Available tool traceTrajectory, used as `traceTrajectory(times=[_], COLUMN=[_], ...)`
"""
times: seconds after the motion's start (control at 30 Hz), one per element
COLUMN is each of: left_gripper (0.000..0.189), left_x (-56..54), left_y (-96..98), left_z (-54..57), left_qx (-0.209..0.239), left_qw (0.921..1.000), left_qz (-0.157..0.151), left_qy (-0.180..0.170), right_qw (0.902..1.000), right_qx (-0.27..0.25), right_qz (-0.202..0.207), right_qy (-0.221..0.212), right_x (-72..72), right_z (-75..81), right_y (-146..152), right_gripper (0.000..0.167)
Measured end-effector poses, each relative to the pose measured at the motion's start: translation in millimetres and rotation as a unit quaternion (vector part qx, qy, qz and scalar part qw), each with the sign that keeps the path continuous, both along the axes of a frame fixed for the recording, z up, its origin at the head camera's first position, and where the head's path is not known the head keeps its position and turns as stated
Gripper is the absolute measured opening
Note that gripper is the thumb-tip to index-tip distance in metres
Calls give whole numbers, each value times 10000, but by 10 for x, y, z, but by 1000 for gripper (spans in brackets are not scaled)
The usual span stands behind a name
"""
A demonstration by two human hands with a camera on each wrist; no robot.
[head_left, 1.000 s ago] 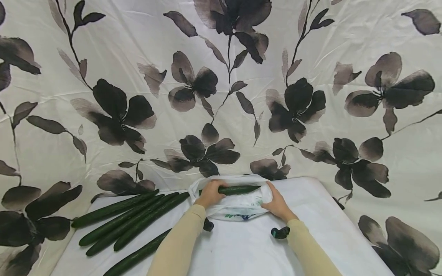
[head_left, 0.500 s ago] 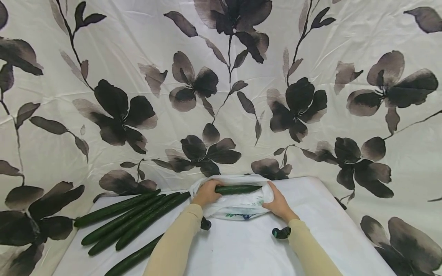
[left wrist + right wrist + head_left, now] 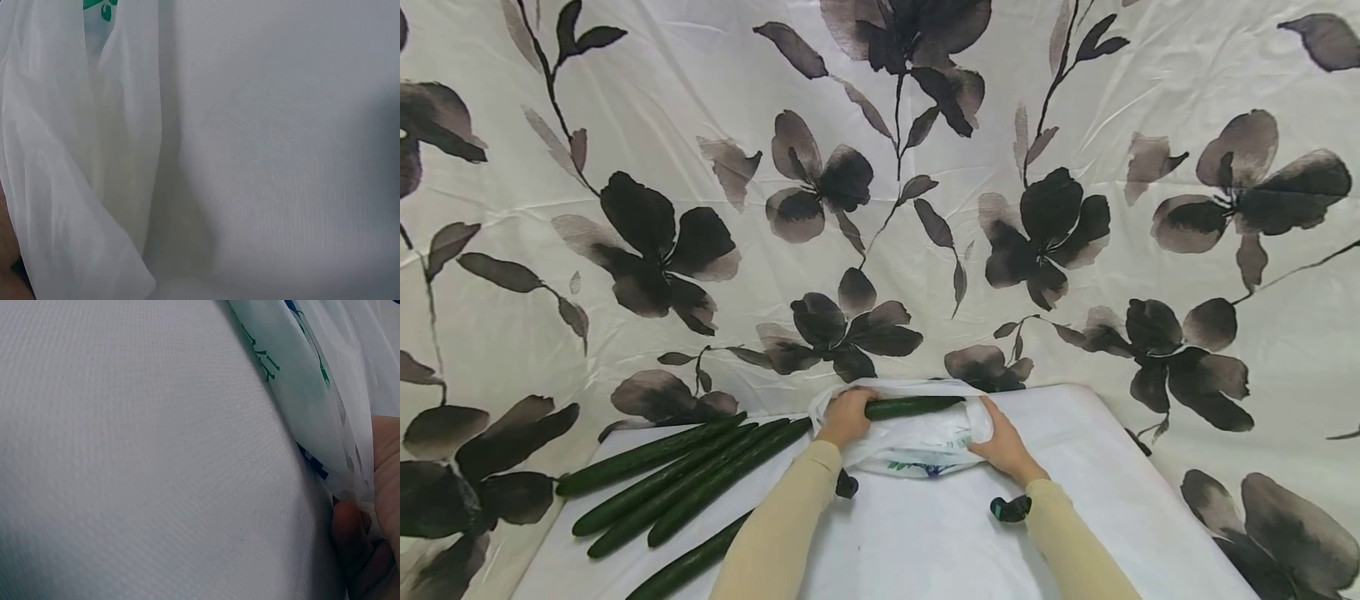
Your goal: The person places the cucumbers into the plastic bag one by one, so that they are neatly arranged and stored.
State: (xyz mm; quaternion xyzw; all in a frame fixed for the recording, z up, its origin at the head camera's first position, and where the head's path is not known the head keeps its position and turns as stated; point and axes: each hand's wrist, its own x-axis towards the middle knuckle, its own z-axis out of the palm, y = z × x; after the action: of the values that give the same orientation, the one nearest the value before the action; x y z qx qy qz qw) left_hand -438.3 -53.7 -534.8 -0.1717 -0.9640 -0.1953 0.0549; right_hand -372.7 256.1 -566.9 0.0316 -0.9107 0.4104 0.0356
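A white plastic bag [image 3: 917, 437] with green and blue print lies at the far edge of the table, its mouth spread wide. Inside it, a long dark green cucumber [image 3: 916, 406] lies crosswise. My left hand [image 3: 847, 417] grips the cucumber's left end within the bag's mouth. On the opposite side my right hand [image 3: 1006, 442] holds the bag's rim, thumb inside. Bag film [image 3: 75, 156] covers nearly all of my left hand in the left wrist view. In the right wrist view, curled fingers [image 3: 350, 528] show beneath the bag's edge [image 3: 294, 387].
Several more cucumbers [image 3: 692, 483] lie side by side at the left of the white table [image 3: 925, 550]. Another cucumber [image 3: 688, 560] lies nearer, partly behind the left sleeve. A floral curtain [image 3: 880, 208] hangs behind the table.
The left hand has drawn slightly back to the left, and the cucumber in the bag has shifted slightly up. The right hand stays at the bag's rim.
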Motion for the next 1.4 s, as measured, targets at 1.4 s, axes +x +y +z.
traceTrajectory(times=[1.4], left_gripper=[19], left_x=[1180], left_y=[-563], left_z=[763], left_qx=[2071], left_qw=[9754], left_qz=[-759], left_qy=[-28], right_qw=[9997], right_qx=[65], right_qz=[252], right_qy=[44], right_x=[69], right_z=[50], right_y=[-13], right_gripper=[98])
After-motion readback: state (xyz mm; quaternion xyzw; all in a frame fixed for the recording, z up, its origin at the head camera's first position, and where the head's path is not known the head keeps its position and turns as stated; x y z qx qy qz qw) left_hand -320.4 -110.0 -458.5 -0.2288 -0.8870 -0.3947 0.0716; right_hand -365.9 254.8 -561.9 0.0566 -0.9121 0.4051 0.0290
